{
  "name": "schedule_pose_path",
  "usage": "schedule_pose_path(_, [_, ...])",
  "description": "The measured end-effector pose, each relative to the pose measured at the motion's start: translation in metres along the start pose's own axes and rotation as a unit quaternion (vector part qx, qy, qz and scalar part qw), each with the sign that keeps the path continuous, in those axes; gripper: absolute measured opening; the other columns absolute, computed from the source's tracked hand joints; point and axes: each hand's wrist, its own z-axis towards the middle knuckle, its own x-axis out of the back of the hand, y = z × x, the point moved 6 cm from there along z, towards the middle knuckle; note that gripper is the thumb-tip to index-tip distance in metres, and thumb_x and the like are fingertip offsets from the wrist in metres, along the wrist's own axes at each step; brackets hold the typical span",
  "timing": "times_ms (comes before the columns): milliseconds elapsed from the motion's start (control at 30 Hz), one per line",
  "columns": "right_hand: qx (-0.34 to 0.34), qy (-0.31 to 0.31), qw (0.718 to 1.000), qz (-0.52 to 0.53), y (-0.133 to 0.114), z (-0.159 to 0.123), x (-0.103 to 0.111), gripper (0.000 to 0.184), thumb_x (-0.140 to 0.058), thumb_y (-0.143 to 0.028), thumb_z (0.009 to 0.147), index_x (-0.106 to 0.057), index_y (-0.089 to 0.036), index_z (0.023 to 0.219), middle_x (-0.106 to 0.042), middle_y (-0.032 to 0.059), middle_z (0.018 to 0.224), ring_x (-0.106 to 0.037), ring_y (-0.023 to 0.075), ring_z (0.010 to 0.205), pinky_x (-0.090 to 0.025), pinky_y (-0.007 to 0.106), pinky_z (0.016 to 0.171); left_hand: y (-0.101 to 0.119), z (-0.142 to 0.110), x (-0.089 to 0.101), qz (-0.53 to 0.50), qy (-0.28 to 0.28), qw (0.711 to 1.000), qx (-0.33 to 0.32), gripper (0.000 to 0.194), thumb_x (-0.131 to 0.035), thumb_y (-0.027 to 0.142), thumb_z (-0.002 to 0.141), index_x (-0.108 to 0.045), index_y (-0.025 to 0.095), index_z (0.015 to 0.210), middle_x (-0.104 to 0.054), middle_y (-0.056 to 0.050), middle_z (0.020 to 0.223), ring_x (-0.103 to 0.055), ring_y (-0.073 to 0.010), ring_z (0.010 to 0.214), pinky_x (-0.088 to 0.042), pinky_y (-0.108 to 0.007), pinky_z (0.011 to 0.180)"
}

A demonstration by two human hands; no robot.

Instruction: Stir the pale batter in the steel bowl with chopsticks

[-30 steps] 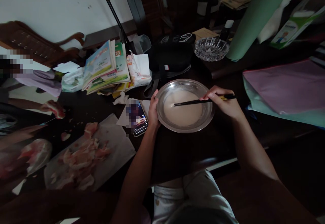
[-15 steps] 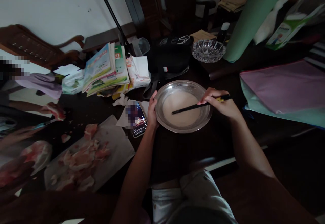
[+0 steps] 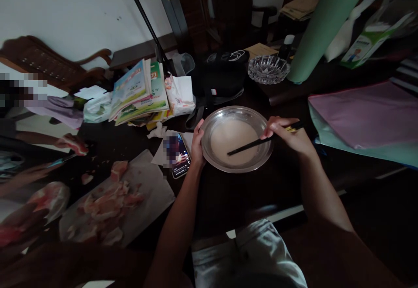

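A steel bowl [image 3: 212,157] of pale batter [image 3: 233,135] sits on the dark table in front of me. My left hand [image 3: 197,144] grips the bowl's left rim, fingers curled against it. My right hand [image 3: 287,136] pinches a pair of black chopsticks [image 3: 251,145] whose tips dip into the batter near the bowl's near side.
A phone [image 3: 179,155] lies left of the bowl on white paper. A cutting board [image 3: 153,192] with raw meat pieces is at lower left, where another person's hand [image 3: 73,144] works. Books [image 3: 139,92], a black bag [image 3: 222,76], a glass ashtray [image 3: 268,69], a green roll [image 3: 321,22] and pink sheets [image 3: 369,113] crowd the table.
The chopstick tips have swung from the far left of the batter toward the near side. My left hand has stayed on the rim.
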Motion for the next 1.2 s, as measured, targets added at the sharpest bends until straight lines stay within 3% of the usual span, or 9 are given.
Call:
schedule_pose_path(100, [0.021,-0.019,0.999,-0.030,0.001,0.004,-0.010,0.030,-0.068,-0.051,0.088,-0.077,-0.025,0.075,-0.077,0.0044,0.078,-0.068,0.0202,0.078,-0.050,0.035,0.077,0.000,0.000,0.000,0.005,-0.007,1.000,-0.001,0.044,-0.068,0.042,0.082,-0.066,0.027,0.123,-0.066,-0.004,0.135,-0.055,-0.0267,0.132,-0.038,-0.039,0.114])
schedule_pose_path(300, [0.009,0.125,0.992,-0.013,0.010,0.000,0.021,0.040,-0.063,-0.052,0.091,-0.070,-0.024,0.063,-0.073,0.0027,0.067,-0.068,0.0192,0.070,-0.050,0.036,0.075,-0.002,0.002,0.001,0.011,-0.010,1.000,0.000,0.044,-0.068,0.042,0.083,-0.066,0.028,0.124,-0.063,-0.004,0.140,-0.053,-0.0278,0.135,-0.037,-0.041,0.116])
schedule_pose_path(367, [-0.001,0.140,0.990,0.020,0.011,-0.004,0.028,0.046,-0.060,-0.052,0.092,-0.065,-0.024,0.057,-0.069,0.0020,0.060,-0.065,0.0183,0.062,-0.049,0.035,0.069,-0.002,0.003,0.002,0.014,-0.008,1.000,-0.002,0.043,-0.067,0.041,0.083,-0.067,0.028,0.124,-0.062,-0.004,0.142,-0.052,-0.0281,0.137,-0.036,-0.042,0.117])
schedule_pose_path(600, [-0.006,-0.002,1.000,0.003,0.007,-0.001,-0.002,0.035,-0.067,-0.051,0.088,-0.074,-0.024,0.069,-0.074,0.0038,0.072,-0.068,0.0194,0.074,-0.050,0.034,0.074,-0.002,0.003,0.001,0.018,-0.010,1.000,-0.003,0.045,-0.067,0.042,0.081,-0.065,0.027,0.124,-0.062,-0.004,0.142,-0.051,-0.0280,0.137,-0.036,-0.042,0.117])
schedule_pose_path(733, [0.011,0.037,0.999,-0.021,0.010,0.003,-0.001,0.029,-0.069,-0.050,0.087,-0.075,-0.025,0.074,-0.076,0.0041,0.078,-0.069,0.0205,0.081,-0.051,0.036,0.079,-0.001,0.001,0.000,0.002,-0.006,1.000,0.002,0.041,-0.067,0.039,0.082,-0.067,0.027,0.121,-0.065,-0.004,0.137,-0.054,-0.0267,0.134,-0.036,-0.041,0.117])
schedule_pose_path(833, [0.009,0.121,0.993,-0.009,0.010,-0.001,0.017,0.039,-0.065,-0.052,0.090,-0.070,-0.024,0.063,-0.073,0.0032,0.069,-0.068,0.0201,0.071,-0.051,0.037,0.076,0.000,0.001,0.000,0.000,0.000,1.000,0.002,0.039,-0.067,0.038,0.082,-0.068,0.027,0.120,-0.066,-0.005,0.136,-0.055,-0.0270,0.133,-0.037,-0.042,0.116])
schedule_pose_path(900, [0.006,0.140,0.990,0.010,0.009,-0.004,0.024,0.045,-0.061,-0.053,0.092,-0.066,-0.024,0.058,-0.070,0.0023,0.062,-0.066,0.0190,0.063,-0.050,0.036,0.072,0.000,0.002,0.001,-0.001,0.003,1.000,-0.002,0.039,-0.068,0.038,0.082,-0.068,0.027,0.119,-0.065,-0.005,0.137,-0.053,-0.0274,0.135,-0.036,-0.042,0.117])
schedule_pose_path(1133, [0.005,-0.016,1.000,-0.005,0.008,-0.001,-0.007,0.032,-0.068,-0.051,0.087,-0.075,-0.025,0.070,-0.075,0.0042,0.075,-0.069,0.0210,0.077,-0.051,0.036,0.076,-0.001,0.003,0.001,-0.004,0.004,1.000,-0.006,0.040,-0.069,0.038,0.081,-0.069,0.026,0.119,-0.064,-0.004,0.139,-0.052,-0.0273,0.137,-0.037,-0.039,0.117])
schedule_pose_path(1200, [0.017,0.009,1.000,-0.016,0.010,0.001,-0.007,0.029,-0.070,-0.051,0.086,-0.076,-0.025,0.074,-0.076,0.0046,0.079,-0.069,0.0213,0.080,-0.052,0.036,0.078,-0.002,0.003,0.001,-0.007,0.007,1.000,-0.007,0.040,-0.068,0.038,0.081,-0.069,0.026,0.119,-0.065,-0.004,0.139,-0.053,-0.0270,0.136,-0.036,-0.039,0.117])
